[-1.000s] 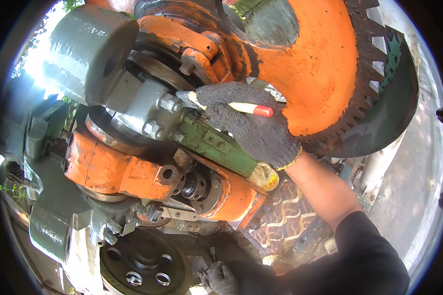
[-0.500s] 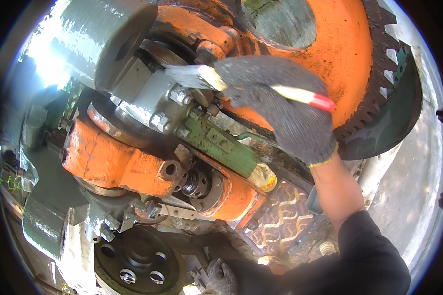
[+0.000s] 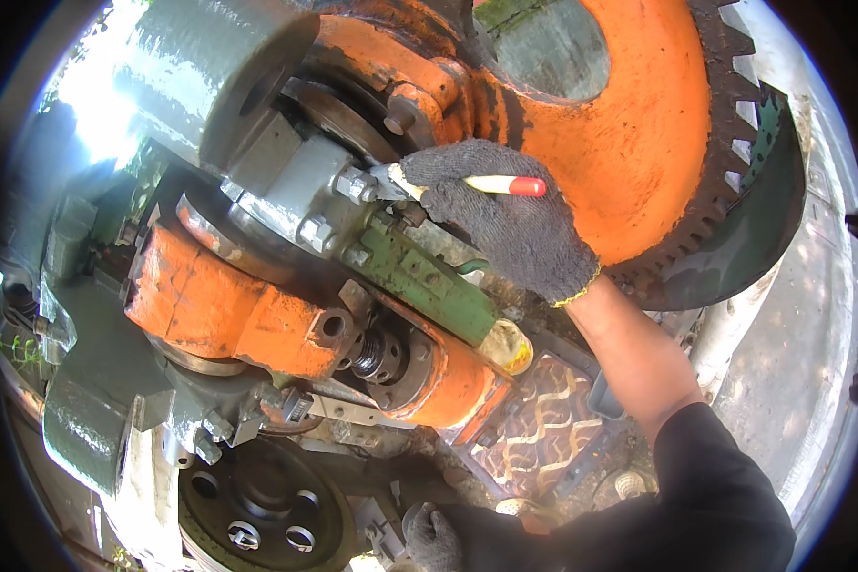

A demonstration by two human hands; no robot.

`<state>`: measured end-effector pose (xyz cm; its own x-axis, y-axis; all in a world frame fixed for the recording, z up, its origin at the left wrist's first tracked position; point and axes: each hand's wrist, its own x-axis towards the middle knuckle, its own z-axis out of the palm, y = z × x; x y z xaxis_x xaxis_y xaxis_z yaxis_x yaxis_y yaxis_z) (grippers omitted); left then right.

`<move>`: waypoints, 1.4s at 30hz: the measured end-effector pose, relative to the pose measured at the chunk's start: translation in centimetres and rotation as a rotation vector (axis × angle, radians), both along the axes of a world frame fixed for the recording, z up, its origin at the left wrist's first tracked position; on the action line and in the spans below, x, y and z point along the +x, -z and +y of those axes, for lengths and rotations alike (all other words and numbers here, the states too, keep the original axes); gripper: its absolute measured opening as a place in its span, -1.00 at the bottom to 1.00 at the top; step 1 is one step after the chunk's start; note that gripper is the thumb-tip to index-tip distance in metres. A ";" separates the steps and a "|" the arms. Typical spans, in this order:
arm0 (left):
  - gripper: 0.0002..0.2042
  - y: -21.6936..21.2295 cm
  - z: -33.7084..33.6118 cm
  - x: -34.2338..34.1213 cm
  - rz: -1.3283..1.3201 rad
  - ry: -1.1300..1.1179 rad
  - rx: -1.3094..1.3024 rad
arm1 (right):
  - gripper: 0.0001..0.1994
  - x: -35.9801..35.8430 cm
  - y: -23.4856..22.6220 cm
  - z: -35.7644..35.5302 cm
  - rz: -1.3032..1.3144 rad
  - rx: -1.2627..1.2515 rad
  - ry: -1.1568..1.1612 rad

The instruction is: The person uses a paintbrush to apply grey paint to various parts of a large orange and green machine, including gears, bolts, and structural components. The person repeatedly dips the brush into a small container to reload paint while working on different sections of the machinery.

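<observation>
My right hand (image 3: 505, 224), in a dark grey knitted glove, is closed around a paintbrush (image 3: 491, 184) with a pale handle and a red end. Its grey-coated bristles touch or lie close beside a hex bolt (image 3: 356, 185) on the wet-looking grey block (image 3: 307, 186). A second bolt (image 3: 316, 232) sits lower on that block. Below the brush runs a green bar (image 3: 429, 276). Low in the picture, my gloved left hand (image 3: 433, 538) has its fingers curled; whatever it may hold is hidden.
A large orange gear wheel (image 3: 629, 133) with dark teeth rises at the right, above a dark curved guard (image 3: 734, 248). An orange arm (image 3: 243, 305) lies left of centre. A dark holed wheel (image 3: 267, 505) stands below, and a patterned foot plate (image 3: 539, 424) lies lower right.
My right hand has moved left and slightly down with the paintbrush. The bristles have gone from the block's upper edge to the hex bolt. My left hand has hardly moved.
</observation>
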<state>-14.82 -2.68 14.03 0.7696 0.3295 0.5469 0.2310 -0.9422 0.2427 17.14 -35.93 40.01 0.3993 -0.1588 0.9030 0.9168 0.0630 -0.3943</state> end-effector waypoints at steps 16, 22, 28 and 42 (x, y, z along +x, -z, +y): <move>-0.75 -4.1 -2.4 0.7 0.043 0.034 0.004 | -0.71 -7.4 6.8 -0.9 -0.160 0.072 -0.024; -0.71 -6.8 -5.4 7.3 0.453 0.570 -0.490 | -0.68 -8.8 9.1 0.1 -0.054 -0.437 0.465; -0.62 3.3 -8.4 15.3 0.868 1.019 -0.160 | -0.67 -7.8 6.7 0.8 -0.059 -0.616 0.582; -0.55 4.4 -9.9 17.9 0.989 0.874 -0.282 | -0.68 -4.3 -1.2 2.3 -0.387 -0.802 0.730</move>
<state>3.11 -12.60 9.59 0.8126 -0.4586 -0.3597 -0.2244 -0.8157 0.5331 12.88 -33.61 41.21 0.1226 0.4377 0.8907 0.6998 -0.6745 0.2352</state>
